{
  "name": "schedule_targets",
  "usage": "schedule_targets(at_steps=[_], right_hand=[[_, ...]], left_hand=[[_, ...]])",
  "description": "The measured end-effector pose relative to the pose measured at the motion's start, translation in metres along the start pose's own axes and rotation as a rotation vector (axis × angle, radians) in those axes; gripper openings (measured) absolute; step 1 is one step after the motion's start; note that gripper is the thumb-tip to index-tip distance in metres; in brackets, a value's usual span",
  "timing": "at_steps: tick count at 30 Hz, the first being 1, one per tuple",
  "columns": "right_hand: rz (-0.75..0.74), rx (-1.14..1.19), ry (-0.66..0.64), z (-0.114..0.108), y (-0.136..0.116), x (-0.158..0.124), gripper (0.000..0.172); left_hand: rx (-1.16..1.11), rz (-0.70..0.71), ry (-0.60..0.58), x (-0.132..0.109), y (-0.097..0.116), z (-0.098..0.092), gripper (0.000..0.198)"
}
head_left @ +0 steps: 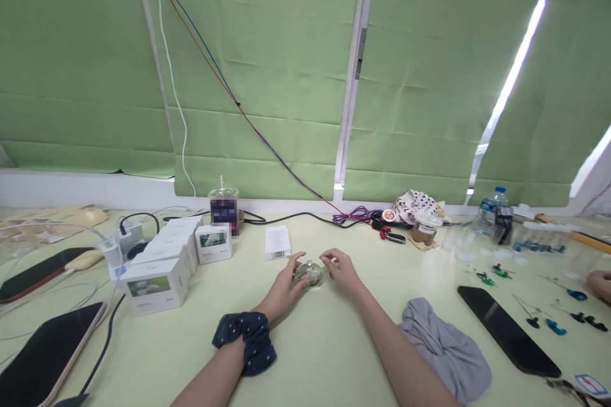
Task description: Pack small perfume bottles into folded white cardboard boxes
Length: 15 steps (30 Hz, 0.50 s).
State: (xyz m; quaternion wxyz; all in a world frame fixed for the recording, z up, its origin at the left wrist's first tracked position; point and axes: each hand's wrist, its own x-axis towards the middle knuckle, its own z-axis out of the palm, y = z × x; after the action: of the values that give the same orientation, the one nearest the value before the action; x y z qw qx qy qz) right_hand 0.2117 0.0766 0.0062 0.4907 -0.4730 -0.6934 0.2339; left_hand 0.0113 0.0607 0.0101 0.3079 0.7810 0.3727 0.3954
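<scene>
Container (310, 275), clear and roundish, is held low over mid-tabletop (329, 346) between the two hands, gripped from its left by the left hand (285, 287), with the thumb pressed to the near side and the fingers curved around the far side. From the right it is faced by the right hand (342, 272), fingers curled just beside the rim, though whether anything is pinched there cannot be told. No clear long axis is shown, the nearer place is taken by the left hand, and beyond it the white box (277, 241) is seen.
</scene>
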Motion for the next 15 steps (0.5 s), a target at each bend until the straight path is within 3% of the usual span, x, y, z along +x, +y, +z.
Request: schedule_targets(at_steps=[5,10,15], right_hand=[[0.029,0.297,0.115,-0.001,-0.012,0.002,0.027],[0.052,0.544,0.021,0.003,-0.025,-0.002,0.031],[0.074,0.523,-0.019,0.011,-0.033,-0.005,0.032]], left_hand=[[-0.015,0.043,-0.061,-0.002,0.006,0.000,0.055],[-0.040,0.071,-0.090,-0.003,0.009,0.000,0.055],[-0.075,0.133,-0.069,-0.002,0.010,-0.001,0.052]])
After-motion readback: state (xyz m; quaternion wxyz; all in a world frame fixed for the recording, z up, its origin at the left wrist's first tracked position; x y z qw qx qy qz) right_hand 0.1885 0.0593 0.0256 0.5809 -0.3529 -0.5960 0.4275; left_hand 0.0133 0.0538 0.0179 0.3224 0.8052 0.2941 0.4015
